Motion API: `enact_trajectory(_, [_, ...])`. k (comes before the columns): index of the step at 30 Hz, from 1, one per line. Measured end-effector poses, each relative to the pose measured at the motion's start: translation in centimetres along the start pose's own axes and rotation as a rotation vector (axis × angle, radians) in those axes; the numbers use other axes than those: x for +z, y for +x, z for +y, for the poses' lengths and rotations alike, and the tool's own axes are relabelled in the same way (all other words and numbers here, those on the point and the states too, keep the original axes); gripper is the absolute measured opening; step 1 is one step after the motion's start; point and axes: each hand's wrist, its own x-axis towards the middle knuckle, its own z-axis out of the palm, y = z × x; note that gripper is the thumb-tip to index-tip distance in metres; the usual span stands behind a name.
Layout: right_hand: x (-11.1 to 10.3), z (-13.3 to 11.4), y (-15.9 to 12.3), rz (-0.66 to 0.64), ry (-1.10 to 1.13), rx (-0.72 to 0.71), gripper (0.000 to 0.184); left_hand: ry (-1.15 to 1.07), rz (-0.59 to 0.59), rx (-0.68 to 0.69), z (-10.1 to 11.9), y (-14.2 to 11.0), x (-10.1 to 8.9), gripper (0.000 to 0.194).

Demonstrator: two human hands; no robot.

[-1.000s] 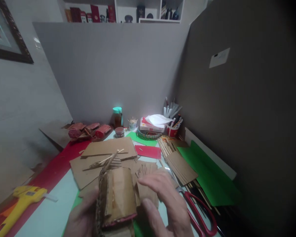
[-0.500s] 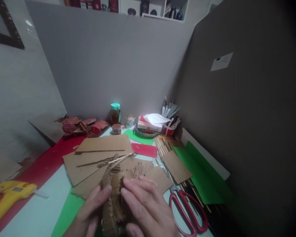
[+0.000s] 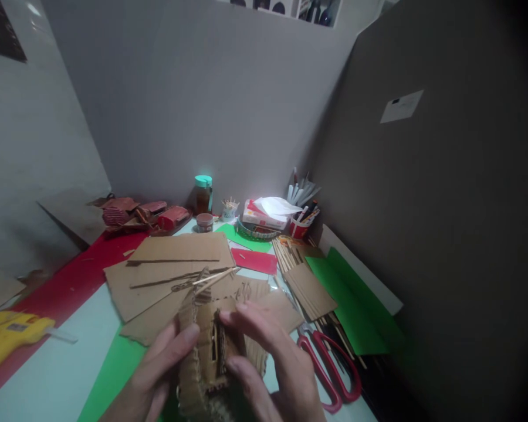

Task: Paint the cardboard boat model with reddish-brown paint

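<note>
Gripping the cardboard model between them, left hand and right hand fingers pinch its sides.

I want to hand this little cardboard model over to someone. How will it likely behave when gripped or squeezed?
The cardboard model, held between the left hand and right hand, is thin corrugated board, so probably light. Its slotted walls look easy to crush. The thin sticks at its top seem fragile and could snap.

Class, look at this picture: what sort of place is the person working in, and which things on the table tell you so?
Probably a home craft corner: a yellow glue gun, red-handled scissors and cut cardboard sheets surround the cardboard model held in both hands.
</note>
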Motion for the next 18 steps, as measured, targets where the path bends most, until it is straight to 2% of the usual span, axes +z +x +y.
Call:
enact_trajectory(3, [-0.1,0.1,0.3,0.009,0.027,0.002,0.042,0.047,0.027,-0.024,0.2,-0.1,0.2,0.103])
enact_trajectory(5, [-0.2,0.2,0.5,-0.031,0.025,-0.011,0.037,0.032,0.037,-0.057,0.3,-0.3,0.4,0.112])
enact_trajectory(9, [-0.8,0.3,1.1,-0.146,-0.006,-0.032,0.035,0.038,0.06,-0.09,0.5,-0.5,0.8,0.107])
enact_trajectory(15, [-0.9,-0.1,1.2,-0.197,0.009,-0.02,0.04,0.076,0.054,-0.099,0.7,-0.6,1.1,0.097])
enact_trajectory(18, [-0.8,-0.1,1.0,-0.199,0.025,-0.006,0.042,0.041,0.07,-0.1,0.6,-0.5,1.1,0.098])
